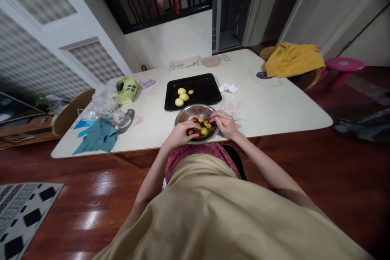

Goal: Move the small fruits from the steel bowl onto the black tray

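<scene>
A shiny metal bowl (197,109) stands at the near edge of the table, holding several small round fruits (204,131) in red-brown and yellow-green, like fresh jujubes. My left hand (182,133) reaches over its left side, thumb and fingers bent around a red-brown fruit (190,131). Over the right rim lies my right hand (224,123), its fingers stretched toward the fruits and apparently holding none. Just behind the bowl is a black baking tray (204,89). On it sit several pale yellow-green fruits (183,96) and one small brownish fruit (191,92).
At the left are a teal cloth (99,136), a clear plastic bag (103,97) and a yellow-green packet (127,89). A crumpled white tissue (228,88) lies right of the tray. Yellow fabric (294,61) covers a chair by a pink stool (344,65).
</scene>
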The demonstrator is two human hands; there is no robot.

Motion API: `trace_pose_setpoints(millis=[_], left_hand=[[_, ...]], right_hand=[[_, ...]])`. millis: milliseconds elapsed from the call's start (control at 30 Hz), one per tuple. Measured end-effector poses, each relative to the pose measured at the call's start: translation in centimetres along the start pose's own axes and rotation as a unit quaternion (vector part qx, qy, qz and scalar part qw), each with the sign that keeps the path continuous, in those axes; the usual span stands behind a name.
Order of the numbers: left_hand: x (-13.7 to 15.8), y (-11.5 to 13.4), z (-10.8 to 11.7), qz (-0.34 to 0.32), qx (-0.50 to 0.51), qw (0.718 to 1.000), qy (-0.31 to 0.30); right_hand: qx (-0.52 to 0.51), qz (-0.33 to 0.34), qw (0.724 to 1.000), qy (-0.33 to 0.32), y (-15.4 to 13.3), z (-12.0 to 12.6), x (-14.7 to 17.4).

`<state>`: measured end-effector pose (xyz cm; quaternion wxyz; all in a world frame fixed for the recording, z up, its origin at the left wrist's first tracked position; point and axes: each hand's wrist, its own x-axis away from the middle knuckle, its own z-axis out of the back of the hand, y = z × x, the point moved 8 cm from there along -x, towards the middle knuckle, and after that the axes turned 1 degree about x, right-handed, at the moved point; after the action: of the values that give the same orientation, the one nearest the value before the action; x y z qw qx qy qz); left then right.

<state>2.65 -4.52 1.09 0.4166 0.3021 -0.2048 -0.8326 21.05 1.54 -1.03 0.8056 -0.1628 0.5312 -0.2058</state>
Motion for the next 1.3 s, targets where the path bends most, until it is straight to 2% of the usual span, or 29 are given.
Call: trace_pose_setpoints(millis=[267,500,767,967,1033,1133,1300], left_hand=[[1.3,0.8,1.7,-0.051,-0.003,0.988,0.145],[3.3,-1.7,2.7,-0.042,0.012,0.967,0.251],[3.4,-2.6,2.2,-0.033,-0.002,0.969,0.243],[3.4,-2.6,1.9,-0.047,-0.007,0.970,0.239],[3.4,-2.7,1.8,-0.044,-0.008,0.970,0.238],[3.5,-2.7,1.8,-0.042,-0.008,0.970,0.240],[3.5,-2.5,1.7,-0.044,-0.010,0.970,0.241]], right_hand=[[0.009,0.001,1.000,-0.010,0.1,0.0,0.1],[0.004,-0.002,1.000,-0.007,0.1,0.1,0.2],[-0.011,-0.037,0.999,0.004,1.0,0.4,-0.4],[0.044,-0.046,0.998,-0.009,3.4,0.2,-5.5],[0.079,-0.046,0.995,-0.036,4.8,-0.8,-7.8],[0.131,-0.029,0.985,-0.113,7.1,-3.5,-10.4],[0.207,-0.009,0.944,-0.258,11.1,-8.8,-12.3]])
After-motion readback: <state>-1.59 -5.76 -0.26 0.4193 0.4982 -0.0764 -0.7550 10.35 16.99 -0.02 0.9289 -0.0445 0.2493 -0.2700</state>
